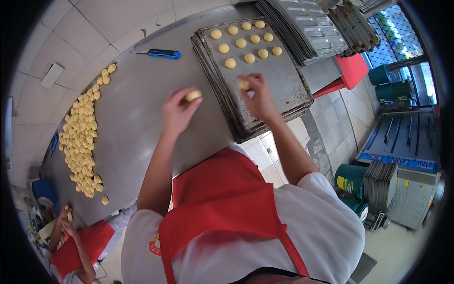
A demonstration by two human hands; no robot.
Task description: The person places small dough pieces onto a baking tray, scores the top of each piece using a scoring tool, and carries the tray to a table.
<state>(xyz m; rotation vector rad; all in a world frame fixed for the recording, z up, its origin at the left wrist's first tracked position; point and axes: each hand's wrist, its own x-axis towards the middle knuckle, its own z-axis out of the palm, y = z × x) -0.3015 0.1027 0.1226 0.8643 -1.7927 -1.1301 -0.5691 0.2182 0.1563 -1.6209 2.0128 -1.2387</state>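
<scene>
Spanning most of view: steel table (pixel 137 123), grey, runs from lower left to upper right.
Tray: dark baking tray (pixel 279 90) on a stack of same, on table's right part, w/ ten round dough balls (pixel 249 58) in rows at its far end.
Spare trays: two fanned stacks (pixel 312 28) beyond it, top right.
Dough heap: long pile of pale dough pieces (pixel 81 137) along table's left edge, well apart from tray.
Co-worker: red-aproned person (pixel 75 246) at lower left, hands together near table's end.
Left hand (pixel 177 111): over bare table just left of tray, fingers closed on a dough ball (pixel 193 95) at fingertips.
Right hand (pixel 257 94): over tray middle, fingers pinched on another dough piece (pixel 243 84), right at tray surface; can't tell if touching.
Hands: apart, tray's edge between them.
Knife: blue-handled utility knife (pixel 163 53) on table's far side, near tray's left corner.
</scene>
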